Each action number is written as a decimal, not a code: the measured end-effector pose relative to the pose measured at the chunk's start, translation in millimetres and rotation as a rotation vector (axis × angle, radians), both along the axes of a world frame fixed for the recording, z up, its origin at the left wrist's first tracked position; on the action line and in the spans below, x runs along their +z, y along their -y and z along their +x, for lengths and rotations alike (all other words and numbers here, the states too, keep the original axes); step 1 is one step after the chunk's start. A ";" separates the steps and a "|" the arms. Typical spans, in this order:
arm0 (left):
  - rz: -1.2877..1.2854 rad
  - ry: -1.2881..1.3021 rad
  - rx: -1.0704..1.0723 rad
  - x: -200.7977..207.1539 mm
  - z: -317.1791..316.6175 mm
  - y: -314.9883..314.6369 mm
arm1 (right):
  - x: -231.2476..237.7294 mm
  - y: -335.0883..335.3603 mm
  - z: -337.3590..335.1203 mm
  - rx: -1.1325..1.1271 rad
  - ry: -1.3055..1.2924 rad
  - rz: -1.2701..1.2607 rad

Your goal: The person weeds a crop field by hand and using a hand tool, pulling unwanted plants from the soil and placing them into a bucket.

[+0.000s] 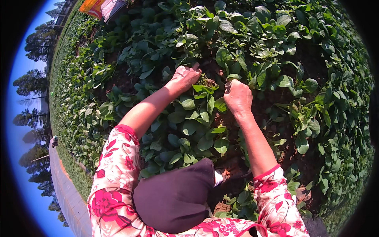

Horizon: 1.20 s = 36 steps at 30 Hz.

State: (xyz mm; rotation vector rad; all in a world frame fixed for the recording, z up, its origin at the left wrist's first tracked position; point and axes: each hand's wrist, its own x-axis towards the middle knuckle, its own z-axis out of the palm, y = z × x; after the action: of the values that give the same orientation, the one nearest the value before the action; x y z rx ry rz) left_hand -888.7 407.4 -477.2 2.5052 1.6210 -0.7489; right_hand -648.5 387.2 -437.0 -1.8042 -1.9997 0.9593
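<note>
My left hand (185,77) reaches in among the low green leafy plants (193,114), its fingers bent and closed at the stems. What they pinch, if anything, is hidden by the hand and leaves. Beside it, my right hand (238,97) makes a fist, with a small brownish end showing by the thumb that I cannot make out. A round green leaf (234,76) lies just beyond this fist. Between the two hands is a tuft of yellowish, withered-looking growth (207,82) with brighter leaves below it.
Dense leafy plants (268,51) spread around, with brown soil (290,146) showing in gaps. My dark-clad knee (173,197) is close below my hands. An orange-and-yellow container (91,7) stands at the far left. A long pale plastic-covered strip (69,189) and trees (31,85) lie beyond the field.
</note>
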 end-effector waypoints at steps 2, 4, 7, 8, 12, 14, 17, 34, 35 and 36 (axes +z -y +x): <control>0.199 0.265 -0.066 -15.9 9.2 -18.9 | 1.1 0.6 -6.7 -0.021 0.035 0.009; 0.237 0.223 -0.001 -34.0 9.4 -39.8 | 2.3 -1.9 -14.4 0.000 0.004 -0.036; 0.407 0.195 -0.124 -54.8 -2.5 -65.6 | 1.0 -13.1 -25.9 -0.014 -0.043 -0.054; 0.403 0.238 -0.107 -58.7 -7.2 -72.7 | -0.6 -16.5 -27.1 -0.006 -0.063 -0.066; 0.130 0.083 0.056 -62.4 -17.9 -85.2 | -10.7 -18.5 -17.2 0.074 -0.161 -0.073; 0.126 0.075 0.085 -59.5 -16.2 -85.6 | -13.7 -6.3 -3.0 0.100 -0.228 -0.017; 0.080 0.033 0.109 -52.6 -8.9 -84.6 | -11.6 16.8 14.2 0.031 -0.171 -0.037; 0.059 -0.024 0.225 -44.4 0.7 -76.2 | -31.7 -20.6 -37.8 0.052 -0.265 0.022; 0.062 -0.021 0.234 -45.5 0.1 -76.7 | -27.3 -13.9 -36.3 0.022 -0.218 0.007; 0.066 -0.018 0.246 -46.7 -0.3 -76.7 | -24.6 -10.7 -36.9 -0.017 -0.259 -0.031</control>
State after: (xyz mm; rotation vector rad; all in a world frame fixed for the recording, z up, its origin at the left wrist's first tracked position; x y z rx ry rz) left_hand -889.0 484.1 -523.9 2.2851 1.9428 -0.7001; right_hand -685.4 397.9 -461.6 -1.6151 -1.8180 1.1589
